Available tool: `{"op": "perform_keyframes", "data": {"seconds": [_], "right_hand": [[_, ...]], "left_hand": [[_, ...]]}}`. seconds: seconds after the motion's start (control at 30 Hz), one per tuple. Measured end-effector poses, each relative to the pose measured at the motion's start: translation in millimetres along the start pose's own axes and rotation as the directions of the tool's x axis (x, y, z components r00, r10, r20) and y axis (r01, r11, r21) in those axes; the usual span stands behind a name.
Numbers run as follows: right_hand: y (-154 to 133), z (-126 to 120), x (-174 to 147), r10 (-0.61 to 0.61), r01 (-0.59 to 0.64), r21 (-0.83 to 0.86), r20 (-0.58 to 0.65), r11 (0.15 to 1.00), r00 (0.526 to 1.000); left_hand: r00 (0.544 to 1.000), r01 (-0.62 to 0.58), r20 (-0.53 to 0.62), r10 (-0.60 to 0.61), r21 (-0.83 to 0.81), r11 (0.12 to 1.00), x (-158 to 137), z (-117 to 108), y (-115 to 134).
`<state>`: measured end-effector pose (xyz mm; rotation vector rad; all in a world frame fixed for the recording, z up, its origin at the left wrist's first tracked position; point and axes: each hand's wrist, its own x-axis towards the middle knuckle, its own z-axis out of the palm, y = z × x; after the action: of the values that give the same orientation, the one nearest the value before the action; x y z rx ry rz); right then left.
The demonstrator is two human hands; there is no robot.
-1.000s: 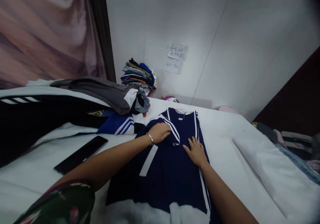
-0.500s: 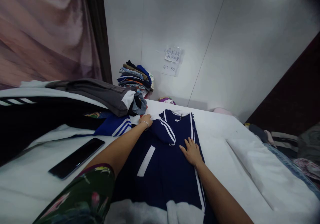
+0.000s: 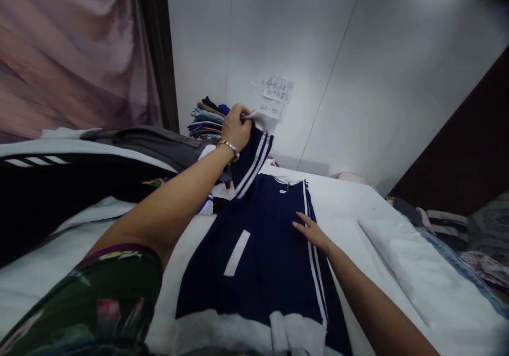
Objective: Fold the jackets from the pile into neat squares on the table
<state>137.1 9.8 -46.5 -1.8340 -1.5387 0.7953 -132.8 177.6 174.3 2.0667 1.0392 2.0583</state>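
A navy jacket [image 3: 270, 245] with white stripes, a pale pocket strip and a light grey hem lies spread on the white table. My left hand [image 3: 237, 128] is closed on the light cuff [image 3: 263, 122] of one sleeve, lifted above the far edge of the jacket. Below the cuff hangs the sleeve [image 3: 253, 157], with two white stripes across it. My right hand [image 3: 313, 233] is over the striped side of the jacket, fingers apart and holding nothing; whether it touches the cloth I cannot tell.
Loose clothes, including black trousers [image 3: 79, 181] and a dark grey garment [image 3: 159, 147], lie at left. A folded stack [image 3: 204, 120] stands against the wall behind. At right are a white folded cloth [image 3: 433, 271] and more clothes [image 3: 449, 223]. Handwritten paper notes [image 3: 275, 89] hang on the wall.
My left hand has risen, pulling the sleeve up and away from the jacket's body. My right hand has shifted slightly right, its fingers lifting. The phone at left is now out of sight behind my arm.
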Motion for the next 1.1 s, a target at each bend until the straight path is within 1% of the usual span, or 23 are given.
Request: {"op": "perform_keyframes", "data": {"seconds": [0.1, 0.17, 0.23, 0.3, 0.37, 0.43, 0.47, 0.5, 0.53, 0.57, 0.63, 0.67, 0.7, 0.73, 0.77, 0.8, 0.83, 0.87, 0.9, 0.93, 0.97, 1.03, 1.1], "right_hand": [[-46.6, -13.6, -5.5, -0.147, 0.141, 0.364, -0.010, 0.921, 0.989], [-81.3, -20.1, -11.3, -0.227, 0.176, 0.589, 0.013, 0.788, 0.974], [-111.6, -24.0, -17.4, -0.316, 0.219, 0.730, -0.004, 0.648, 0.949], [-134.0, -24.9, -22.6, -0.390, 0.256, 0.802, -0.031, 0.539, 0.920], [-147.9, -22.4, -26.6, -0.421, 0.268, 0.834, -0.048, 0.482, 0.906], [-155.2, -18.1, -30.3, -0.396, 0.280, 0.831, -0.079, 0.480, 0.915], [-156.9, -16.1, -32.3, -0.367, 0.288, 0.824, -0.106, 0.488, 0.924], [-157.6, -14.7, -34.8, -0.333, 0.294, 0.820, -0.136, 0.491, 0.933], [-157.1, -14.1, -37.7, -0.295, 0.297, 0.825, -0.167, 0.480, 0.941], [-155.4, -14.3, -41.1, -0.254, 0.290, 0.843, -0.190, 0.452, 0.948], [-148.5, -17.0, -49.6, -0.162, 0.248, 0.904, -0.202, 0.349, 0.966], [-143.4, -18.7, -54.7, -0.118, 0.219, 0.932, -0.192, 0.288, 0.974], [-137.4, -20.0, -60.2, -0.080, 0.189, 0.955, -0.175, 0.230, 0.981], [-130.8, -20.5, -66.2, -0.051, 0.163, 0.970, -0.156, 0.181, 0.986], [-124.1, -19.6, -72.6, -0.031, 0.144, 0.980, -0.141, 0.139, 0.990], [-117.6, -17.1, -79.5, -0.014, 0.129, 0.986, -0.128, 0.106, 0.992], [-111.5, -13.0, -87.0, -0.001, 0.112, 0.990, -0.112, 0.082, 0.994], [-106.0, -7.4, -94.9, 0.012, 0.087, 0.994, -0.088, 0.067, 0.996], [-101.1, -0.7, -103.4, 0.026, 0.054, 0.997, -0.056, 0.060, 0.998], [-96.5, 6.3, -112.2, 0.040, 0.016, 0.998, -0.019, 0.063, 0.999], [-92.0, 12.8, -121.2, 0.051, -0.027, 0.996, 0.023, 0.081, 0.998], [-81.5, 21.0, -138.4, 0.057, -0.124, 0.974, 0.115, 0.187, 0.992], [-68.3, 18.3, -151.5, 0.048, -0.188, 0.905, 0.183, 0.383, 0.982]], "left_hand": [[0.986, -0.125, 0.078, 0.150, -0.257, 0.958, 7.7, 3.9, 46.3], [0.970, -0.069, 0.179, 0.163, -0.443, 0.894, 2.3, 9.7, 71.0], [0.929, 0.070, 0.335, 0.159, -0.581, 0.811, -8.4, 14.0, 89.6], [0.831, 0.234, 0.523, 0.190, -0.638, 0.734, -21.0, 15.2, 103.4], [0.671, 0.400, 0.698, 0.250, -0.625, 0.671, -32.1, 14.1, 113.8], [0.500, 0.529, 0.811, 0.303, -0.564, 0.634, -38.9, 12.5, 120.1], [0.444, 0.567, 0.840, 0.312, -0.533, 0.628, -40.6, 11.5, 121.1], [0.426, 0.582, 0.852, 0.304, -0.516, 0.629, -41.6, 10.2, 120.1], [0.452, 0.575, 0.848, 0.277, -0.515, 0.636, -42.5, 8.2, 117.0], [0.512, 0.554, 0.828, 0.228, -0.521, 0.649, -44.5, 5.1, 111.6], [0.673, 0.491, 0.737, 0.062, -0.508, 0.708, -55.6, -4.3, 94.9], [0.726, 0.475, 0.686, -0.036, -0.464, 0.748, -66.3, -10.6, 84.6], [0.746, 0.487, 0.650, -0.142, -0.388, 0.782, -81.1, -17.4, 74.1], [0.714, 0.523, 0.660, -0.232, -0.282, 0.804, -99.5, -24.4, 64.1], [0.604, 0.599, 0.732, -0.315, -0.156, 0.785, -120.9, -30.9, 55.7], [0.433, 0.703, 0.804, -0.409, -0.017, 0.711, -143.8, -36.7, 49.2], [0.223, 0.799, 0.853, -0.472, 0.117, 0.589, -166.8, -41.2, 45.2], [0.048, 0.875, 0.885, -0.464, 0.187, 0.447, -188.5, -44.3, 43.5], [-0.057, 0.930, 0.910, -0.411, 0.198, 0.310, -207.5, -45.9, 44.0], [-0.112, 0.965, 0.928, -0.355, 0.187, 0.183, -222.7, -46.1, 46.0], [-0.111, 0.987, 0.939, -0.326, 0.143, 0.075, -233.5, -45.0, 49.0], [-0.014, 0.999, 0.917, -0.398, -0.005, -0.047, -241.1, -40.5, 54.9], [0.128, 0.986, 0.822, -0.555, -0.166, -0.019, -232.1, -35.2, 58.6]]}}
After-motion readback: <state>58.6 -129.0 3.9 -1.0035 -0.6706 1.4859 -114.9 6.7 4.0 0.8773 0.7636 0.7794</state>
